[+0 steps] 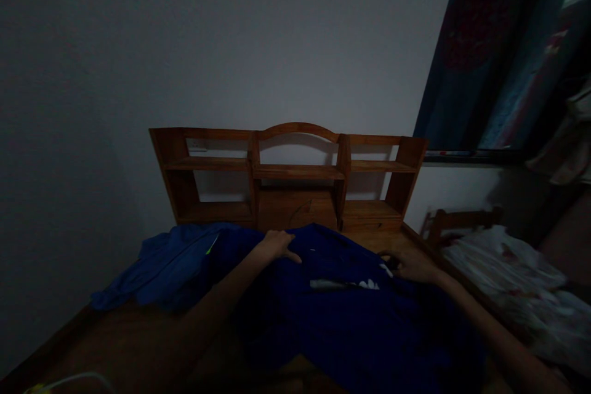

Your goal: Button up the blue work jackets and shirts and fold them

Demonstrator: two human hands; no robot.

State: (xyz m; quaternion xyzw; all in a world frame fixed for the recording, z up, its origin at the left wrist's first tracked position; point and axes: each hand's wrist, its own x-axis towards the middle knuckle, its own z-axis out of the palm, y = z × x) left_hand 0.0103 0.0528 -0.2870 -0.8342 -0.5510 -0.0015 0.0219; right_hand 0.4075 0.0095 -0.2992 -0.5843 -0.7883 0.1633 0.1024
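Observation:
A dark blue garment (pixel 341 326) with white leaf-like marks and a pale grey strip lies spread over a wooden surface. On its far left part rests my left hand (pixel 277 245), with the thumb apart from the fingers and nothing gripped. My right hand (pixel 413 265) is at the garment's right edge, fingers curled round a bit of the cloth next to a white mark. Dim light hides the exact grip. A lighter blue cloth (pixel 173 268) lies crumpled to the left, touching the dark one.
A wooden headboard with open shelves (pixel 298 171) stands against the white wall (pixel 277 43). White plastic bags (pixel 508 258) lie at the right beside a wooden chair back (pixel 466 218). A dark curtain (pixel 462 43) hangs at upper right. A pale cable (pixel 87 375) shows at lower left.

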